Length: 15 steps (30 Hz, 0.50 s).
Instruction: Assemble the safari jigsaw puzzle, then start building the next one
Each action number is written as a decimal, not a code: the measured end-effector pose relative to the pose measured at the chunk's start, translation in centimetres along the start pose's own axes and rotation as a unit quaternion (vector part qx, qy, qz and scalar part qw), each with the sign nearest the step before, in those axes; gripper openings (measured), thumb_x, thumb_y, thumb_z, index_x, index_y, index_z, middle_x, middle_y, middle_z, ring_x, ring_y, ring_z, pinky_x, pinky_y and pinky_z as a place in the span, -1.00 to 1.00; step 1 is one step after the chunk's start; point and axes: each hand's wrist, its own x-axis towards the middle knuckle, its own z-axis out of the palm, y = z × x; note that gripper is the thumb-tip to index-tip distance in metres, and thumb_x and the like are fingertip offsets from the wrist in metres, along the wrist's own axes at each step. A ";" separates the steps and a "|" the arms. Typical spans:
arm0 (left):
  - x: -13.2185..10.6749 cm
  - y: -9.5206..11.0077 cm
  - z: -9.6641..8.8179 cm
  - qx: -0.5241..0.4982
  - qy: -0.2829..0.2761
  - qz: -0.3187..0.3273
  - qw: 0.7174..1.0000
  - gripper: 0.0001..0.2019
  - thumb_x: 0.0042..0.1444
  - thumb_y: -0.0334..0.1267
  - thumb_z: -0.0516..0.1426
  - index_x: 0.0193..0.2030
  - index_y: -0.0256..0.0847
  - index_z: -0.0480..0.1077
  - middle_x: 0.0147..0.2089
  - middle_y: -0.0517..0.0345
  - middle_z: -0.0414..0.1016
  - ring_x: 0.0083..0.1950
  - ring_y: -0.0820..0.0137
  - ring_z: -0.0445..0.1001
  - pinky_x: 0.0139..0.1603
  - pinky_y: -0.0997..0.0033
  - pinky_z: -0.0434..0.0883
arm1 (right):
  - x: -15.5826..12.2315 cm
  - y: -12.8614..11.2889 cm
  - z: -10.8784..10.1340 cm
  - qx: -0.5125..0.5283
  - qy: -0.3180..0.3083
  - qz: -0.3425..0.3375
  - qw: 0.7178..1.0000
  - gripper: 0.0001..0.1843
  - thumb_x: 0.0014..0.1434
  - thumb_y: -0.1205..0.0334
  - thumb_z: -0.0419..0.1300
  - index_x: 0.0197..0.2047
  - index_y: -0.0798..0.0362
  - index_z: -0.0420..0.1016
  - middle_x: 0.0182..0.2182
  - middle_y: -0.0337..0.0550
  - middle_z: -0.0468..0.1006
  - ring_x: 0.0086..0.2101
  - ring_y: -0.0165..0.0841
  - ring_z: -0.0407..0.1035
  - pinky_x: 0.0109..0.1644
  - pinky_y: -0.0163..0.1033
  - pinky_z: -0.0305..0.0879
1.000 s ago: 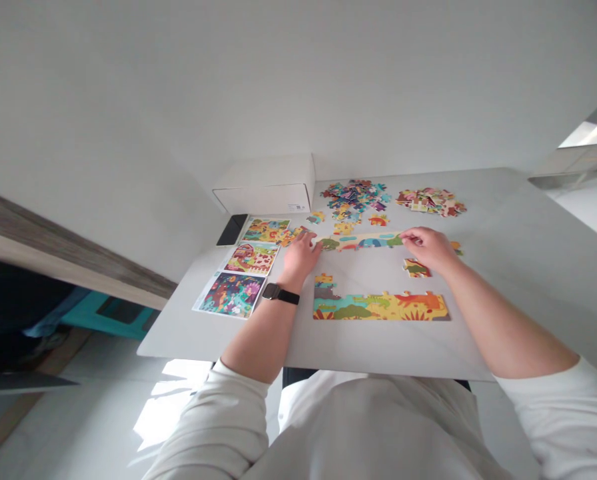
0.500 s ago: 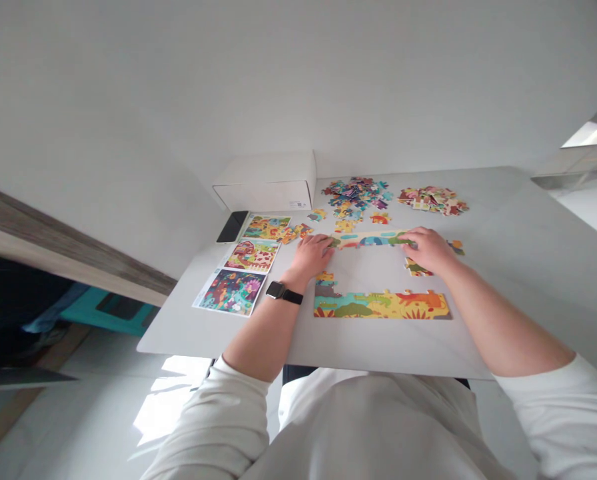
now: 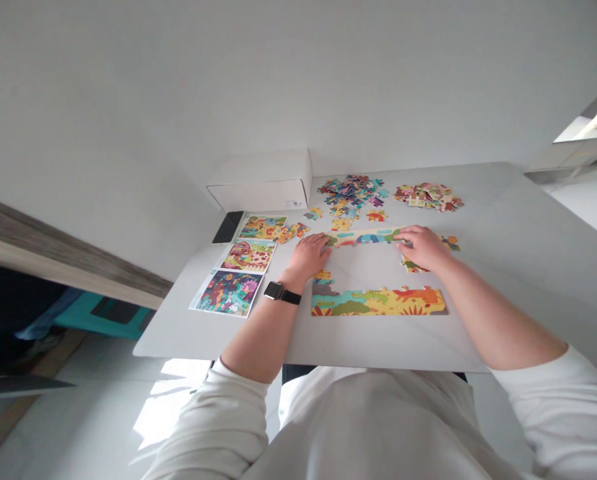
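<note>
The left hand [image 3: 311,256] has shifted right over the far jigsaw strip's [image 3: 366,238] left end, the right hand [image 3: 422,248] covering its right, so both ends seem steadied on the tabletop [image 3: 228,335], though whether either hand pinches I cannot tell.

Puzzle strips [image 3: 378,303]: look like printed cardboard, smooth, low sheen. Picture sheets [image 3: 248,256]: printed paper, smooth. Box [image 3: 258,196]: matt white card. Tabletop [image 3: 368,343]: smooth, satin. Phone [image 3: 228,227]: dark glass-like face. Watch [image 3: 273,290]: glassy face, matt black strap. Sleeve [image 3: 213,420]: creased matt cloth. Stool [image 3: 91,313]: teal, looks plastic.
</note>
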 end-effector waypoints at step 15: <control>0.0 0.1 0.2 0.021 -0.010 -0.007 1.000 -0.57 0.45 -0.15 0.14 0.37 -0.11 0.55 0.49 -0.08 0.49 0.52 0.09 0.40 0.62 0.03 0.23 | -0.1 -0.2 0.0 0.005 0.000 -0.007 1.000 -0.67 0.32 0.17 0.28 0.08 -0.07 0.78 0.13 0.01 0.71 0.11 -0.05 0.57 0.35 0.11 0.44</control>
